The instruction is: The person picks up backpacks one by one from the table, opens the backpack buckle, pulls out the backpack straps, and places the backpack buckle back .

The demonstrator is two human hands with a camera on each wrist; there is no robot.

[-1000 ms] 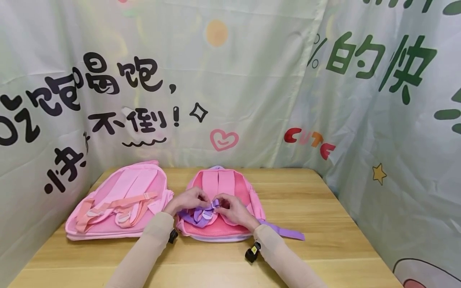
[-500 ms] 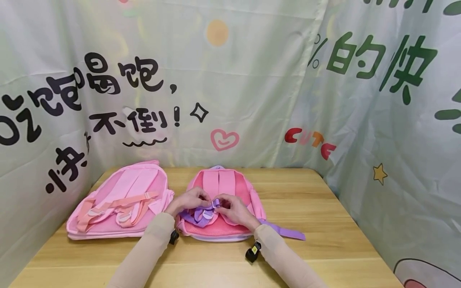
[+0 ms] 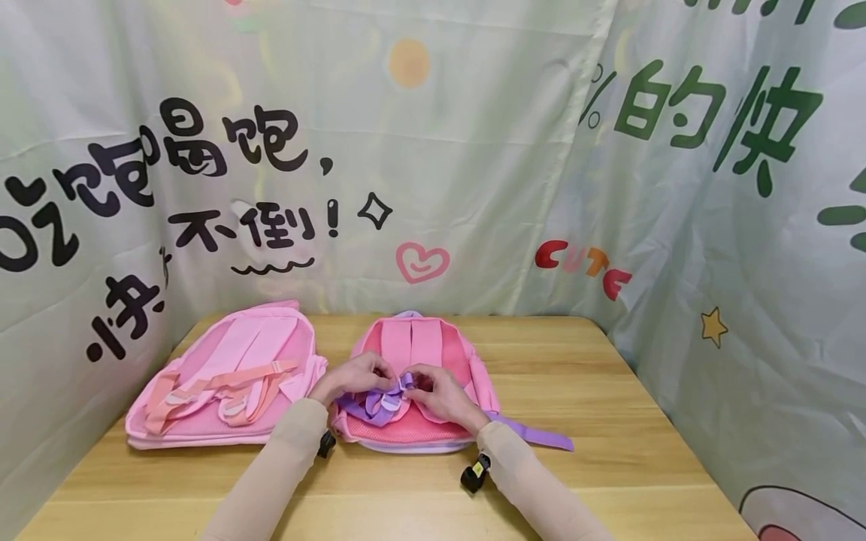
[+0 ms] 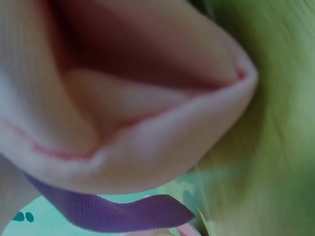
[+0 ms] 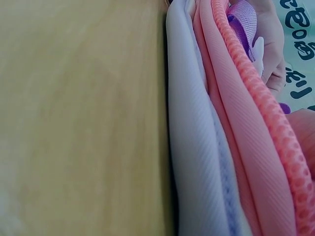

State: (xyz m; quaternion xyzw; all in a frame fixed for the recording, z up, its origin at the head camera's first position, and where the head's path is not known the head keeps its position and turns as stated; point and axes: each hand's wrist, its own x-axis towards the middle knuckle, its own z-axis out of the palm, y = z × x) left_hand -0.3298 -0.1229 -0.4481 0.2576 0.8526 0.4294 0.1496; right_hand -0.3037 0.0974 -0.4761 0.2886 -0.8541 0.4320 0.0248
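A pink backpack with purple webbing straps lies on the table, its back panel up. Over its lower middle, my left hand pinches the purple strap near a small white buckle. From the other side my right hand pinches the same webbing, fingertips close to the left ones. A second white buckle sits just below. In the left wrist view a pink side pocket fills most of the picture, with purple webbing under it. The right wrist view shows the backpack's layered edge.
Another pink backpack with orange straps lies to the left, its straps folded across the panel. A loose purple strap end reaches out right on the wooden table. Printed cloth curtains stand behind and at both sides.
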